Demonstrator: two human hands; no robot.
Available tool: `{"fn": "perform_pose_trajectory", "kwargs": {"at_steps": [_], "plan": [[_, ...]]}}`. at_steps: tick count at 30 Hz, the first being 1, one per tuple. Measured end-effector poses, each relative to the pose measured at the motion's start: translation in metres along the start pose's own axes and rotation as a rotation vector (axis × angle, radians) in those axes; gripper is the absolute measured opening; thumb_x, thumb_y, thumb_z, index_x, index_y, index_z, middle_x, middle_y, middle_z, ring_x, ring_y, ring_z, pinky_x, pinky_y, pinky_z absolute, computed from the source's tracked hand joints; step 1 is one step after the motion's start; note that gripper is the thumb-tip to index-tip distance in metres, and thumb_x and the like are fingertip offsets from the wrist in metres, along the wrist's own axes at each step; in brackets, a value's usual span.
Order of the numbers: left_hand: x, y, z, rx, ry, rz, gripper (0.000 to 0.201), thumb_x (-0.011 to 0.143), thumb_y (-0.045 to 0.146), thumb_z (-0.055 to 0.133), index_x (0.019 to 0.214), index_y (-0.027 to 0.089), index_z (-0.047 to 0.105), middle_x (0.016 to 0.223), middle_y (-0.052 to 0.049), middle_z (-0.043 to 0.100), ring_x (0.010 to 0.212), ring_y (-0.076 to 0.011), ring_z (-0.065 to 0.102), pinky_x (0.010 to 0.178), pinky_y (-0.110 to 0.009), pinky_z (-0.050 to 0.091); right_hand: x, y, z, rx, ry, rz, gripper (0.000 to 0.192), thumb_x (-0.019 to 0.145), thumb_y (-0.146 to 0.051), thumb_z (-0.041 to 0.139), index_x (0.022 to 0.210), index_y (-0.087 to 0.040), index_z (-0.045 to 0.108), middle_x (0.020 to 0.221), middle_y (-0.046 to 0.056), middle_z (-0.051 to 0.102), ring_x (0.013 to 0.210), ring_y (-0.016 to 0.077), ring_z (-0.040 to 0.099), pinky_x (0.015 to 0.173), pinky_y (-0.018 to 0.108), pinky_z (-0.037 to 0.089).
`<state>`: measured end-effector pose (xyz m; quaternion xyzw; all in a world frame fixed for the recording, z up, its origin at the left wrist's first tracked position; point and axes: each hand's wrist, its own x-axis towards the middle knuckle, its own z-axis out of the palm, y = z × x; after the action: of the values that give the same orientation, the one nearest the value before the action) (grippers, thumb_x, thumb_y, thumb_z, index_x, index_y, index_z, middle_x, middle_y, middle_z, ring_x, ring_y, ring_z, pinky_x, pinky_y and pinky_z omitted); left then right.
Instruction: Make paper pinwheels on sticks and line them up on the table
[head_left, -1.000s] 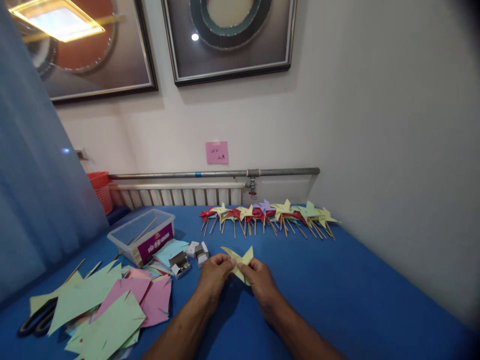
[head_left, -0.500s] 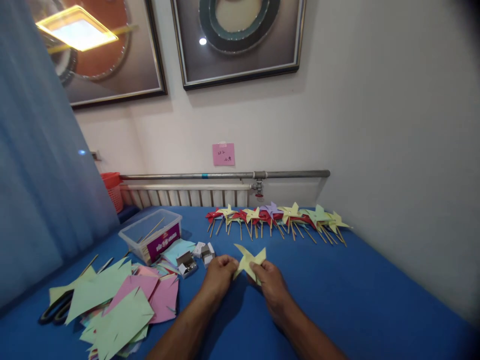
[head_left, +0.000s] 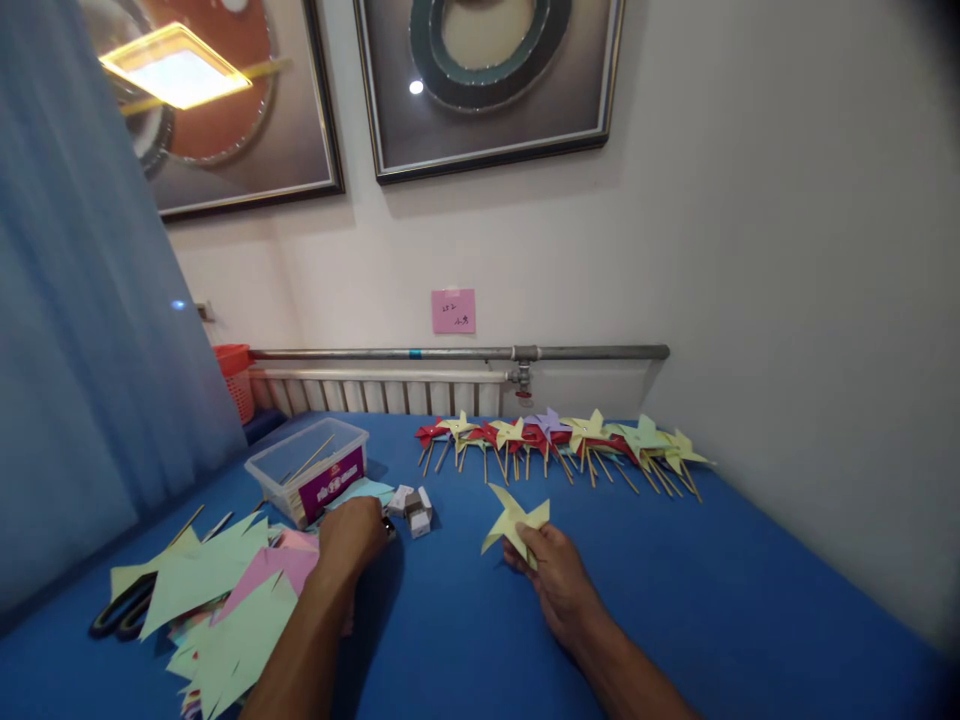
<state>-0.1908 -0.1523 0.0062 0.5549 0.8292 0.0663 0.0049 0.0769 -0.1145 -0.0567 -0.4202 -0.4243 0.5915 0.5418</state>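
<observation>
My right hand (head_left: pixel 551 565) pinches a pale yellow paper pinwheel (head_left: pixel 514 522) near its centre, the thumb on top and the other fingers beneath. Its blades are folded in, and no stick shows on it. Over on the left, my left hand (head_left: pixel 352 535) is at a small open box (head_left: pixel 389 528), which it mostly covers. The fingers of that hand point away and down, so what they touch or hold is hidden. Two small white boxes (head_left: pixel 416 508) stand just right of it.
Finished pinwheels on sticks (head_left: pixel 547 435) lie in a row at the back. A clear plastic tub (head_left: pixel 307 465) holds sticks. Cut paper sheets (head_left: pixel 240 625) are piled at left beside black-handled scissors (head_left: pixel 124 610). A blue curtain (head_left: pixel 105 300) hangs at left.
My left hand has let go of the pinwheel and moved left to the small open box. The right hand keeps the pinwheel, now shifted slightly right.
</observation>
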Motion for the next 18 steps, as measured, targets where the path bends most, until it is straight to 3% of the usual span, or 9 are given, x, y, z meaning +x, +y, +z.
{"fn": "perform_pose_trajectory", "kwargs": {"at_steps": [4, 18], "plan": [[0.001, 0.002, 0.002, 0.025, -0.048, -0.018, 0.031, 0.085, 0.03, 0.059, 0.104, 0.018, 0.08, 0.113, -0.021, 0.078, 0.103, -0.0362, 0.073, 0.081, -0.037, 0.051, -0.003, -0.003, 0.003, 0.088, 0.008, 0.073, 0.026, 0.067, -0.039, 0.08, 0.081, -0.019, 0.069, 0.072, 0.003, 0.074, 0.071, 0.0211, 0.073, 0.069, 0.031, 0.058], [0.004, 0.001, 0.009, -0.014, -0.088, 0.024, 0.025, 0.089, 0.026, 0.054, 0.095, 0.018, 0.077, 0.111, -0.021, 0.078, 0.104, -0.0382, 0.073, 0.076, -0.037, 0.048, -0.003, 0.008, 0.006, -0.01, -0.045, 0.0, 0.021, 0.071, -0.041, 0.075, 0.072, -0.022, 0.066, 0.066, 0.001, 0.071, 0.062, 0.0201, 0.066, 0.064, 0.03, 0.052]]}}
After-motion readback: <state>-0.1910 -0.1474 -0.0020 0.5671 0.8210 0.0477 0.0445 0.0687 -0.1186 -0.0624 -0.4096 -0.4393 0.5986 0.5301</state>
